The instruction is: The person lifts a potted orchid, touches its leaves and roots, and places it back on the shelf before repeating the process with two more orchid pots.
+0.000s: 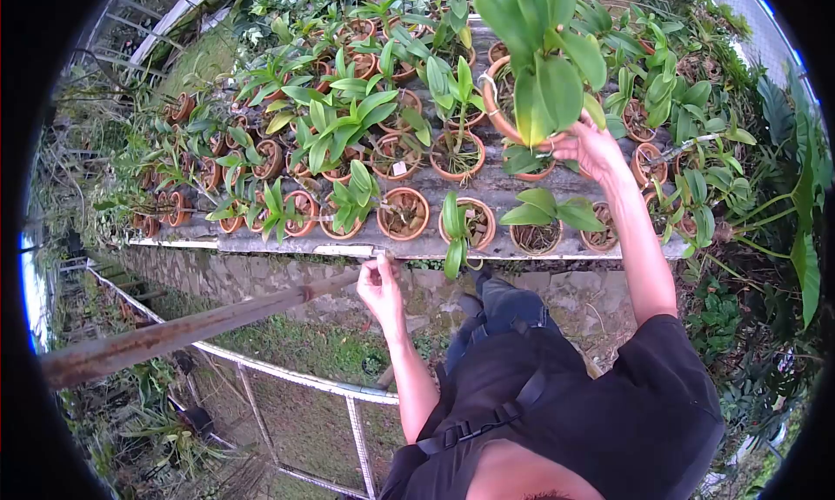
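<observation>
My right hand [593,150] grips the rim of a round terracotta pot [500,117], lifted above the other pots and tilted. In that pot grows a plant with broad, thick green leaves [557,83], one of them yellowing; the leaves hide part of the pot. My left hand [381,296] is closed in a pinch near the table's front edge, and whatever sits between the fingertips is too small to make out. Closest to it stands a terracotta pot [404,215] filled with brown chunks. A potted plant with upright leaves [454,235] is just right of that.
Several more potted plants stand in rows on the corrugated grey table [513,255]. A rusty pole [200,324] slants in from the left, by my left forearm. Behind it curves a white metal railing [296,382]. Large-leaved plants [804,204] crowd the right side.
</observation>
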`<state>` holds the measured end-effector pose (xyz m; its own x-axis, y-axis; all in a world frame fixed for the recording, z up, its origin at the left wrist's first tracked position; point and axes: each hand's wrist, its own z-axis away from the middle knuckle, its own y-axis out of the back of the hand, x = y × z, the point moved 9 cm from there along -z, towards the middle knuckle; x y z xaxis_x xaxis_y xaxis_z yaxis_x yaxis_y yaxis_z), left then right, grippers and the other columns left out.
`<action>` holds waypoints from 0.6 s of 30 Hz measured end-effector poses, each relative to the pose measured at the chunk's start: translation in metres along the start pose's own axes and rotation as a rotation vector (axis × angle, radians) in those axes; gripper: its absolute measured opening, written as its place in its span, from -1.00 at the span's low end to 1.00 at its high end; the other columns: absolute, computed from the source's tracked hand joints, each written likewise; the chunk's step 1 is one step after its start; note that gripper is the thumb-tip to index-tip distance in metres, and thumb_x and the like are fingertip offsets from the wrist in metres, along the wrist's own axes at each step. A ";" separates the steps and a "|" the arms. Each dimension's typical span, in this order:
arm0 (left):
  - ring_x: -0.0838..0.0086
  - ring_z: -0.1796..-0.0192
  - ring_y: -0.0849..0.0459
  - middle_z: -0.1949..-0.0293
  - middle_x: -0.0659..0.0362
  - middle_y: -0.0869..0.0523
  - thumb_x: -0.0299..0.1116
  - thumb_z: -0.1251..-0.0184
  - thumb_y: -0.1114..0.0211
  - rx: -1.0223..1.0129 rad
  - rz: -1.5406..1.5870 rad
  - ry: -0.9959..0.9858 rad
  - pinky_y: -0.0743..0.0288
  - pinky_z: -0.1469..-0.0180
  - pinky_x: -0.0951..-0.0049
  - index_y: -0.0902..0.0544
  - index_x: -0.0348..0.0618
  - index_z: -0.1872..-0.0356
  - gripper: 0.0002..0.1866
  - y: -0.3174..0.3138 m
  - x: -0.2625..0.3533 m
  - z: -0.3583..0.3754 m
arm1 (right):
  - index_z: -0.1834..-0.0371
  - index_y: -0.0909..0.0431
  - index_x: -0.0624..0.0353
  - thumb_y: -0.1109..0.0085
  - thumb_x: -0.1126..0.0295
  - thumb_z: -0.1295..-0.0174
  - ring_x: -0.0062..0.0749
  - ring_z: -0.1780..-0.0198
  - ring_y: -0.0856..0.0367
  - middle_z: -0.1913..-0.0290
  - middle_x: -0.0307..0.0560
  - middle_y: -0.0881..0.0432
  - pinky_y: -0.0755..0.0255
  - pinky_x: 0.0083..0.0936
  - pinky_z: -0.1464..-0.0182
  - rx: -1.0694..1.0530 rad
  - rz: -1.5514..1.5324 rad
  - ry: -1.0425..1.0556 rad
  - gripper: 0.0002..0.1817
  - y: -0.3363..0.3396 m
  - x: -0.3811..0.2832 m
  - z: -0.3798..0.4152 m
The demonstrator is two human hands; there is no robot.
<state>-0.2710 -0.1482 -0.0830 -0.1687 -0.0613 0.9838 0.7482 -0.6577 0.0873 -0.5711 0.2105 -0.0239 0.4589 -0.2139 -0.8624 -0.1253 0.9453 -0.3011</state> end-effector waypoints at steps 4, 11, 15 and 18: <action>0.69 0.50 -0.32 0.56 0.36 -0.49 -0.27 -0.46 -0.30 0.244 -0.260 -0.002 -0.25 0.42 0.56 -0.53 -0.21 0.48 -0.69 0.036 -0.031 0.001 | -0.02 -0.22 0.43 0.00 0.60 -0.35 0.21 0.22 -0.74 0.11 0.38 -0.56 -0.79 -0.31 0.30 0.113 -0.017 0.037 -0.75 0.041 -0.003 -0.076; 0.33 0.24 -0.54 0.24 0.03 -0.58 -0.24 -0.30 -0.44 0.663 -0.551 0.067 -0.48 0.09 0.24 -0.46 -0.33 0.13 -0.60 0.074 -0.036 0.016 | -0.08 -0.14 0.62 0.20 0.68 -0.37 0.45 0.07 -0.64 -0.01 0.54 -0.47 -0.78 -0.04 0.07 0.270 -0.250 -0.166 -0.73 0.074 0.035 -0.178; 0.18 0.06 -0.59 0.09 -0.11 -0.58 -0.21 -0.32 -0.42 0.751 -0.449 -0.045 -0.49 -0.09 0.13 -0.42 -0.43 -0.03 -0.49 0.077 -0.023 0.009 | -0.14 -0.14 0.60 0.30 0.73 -0.33 0.40 0.01 -0.63 -0.07 0.57 -0.43 -0.76 0.14 0.09 0.419 -0.412 -0.212 -0.68 0.076 0.059 -0.206; 0.17 -0.10 -0.62 -0.04 -0.18 -0.62 -0.30 -0.41 -0.32 0.583 -0.377 -0.084 -0.49 -0.23 0.17 -0.48 -0.43 -0.14 -0.56 0.081 -0.031 -0.005 | -0.21 -0.13 0.50 0.37 0.75 -0.30 0.36 -0.02 -0.62 -0.13 0.49 -0.43 -0.72 0.24 0.07 0.466 -0.449 -0.224 -0.61 0.056 0.060 -0.209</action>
<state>-0.2087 -0.2035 -0.1068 -0.4521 0.1660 0.8764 0.8746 -0.1107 0.4721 -0.7344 0.1996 -0.1777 0.5550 -0.6015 -0.5746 0.4887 0.7947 -0.3599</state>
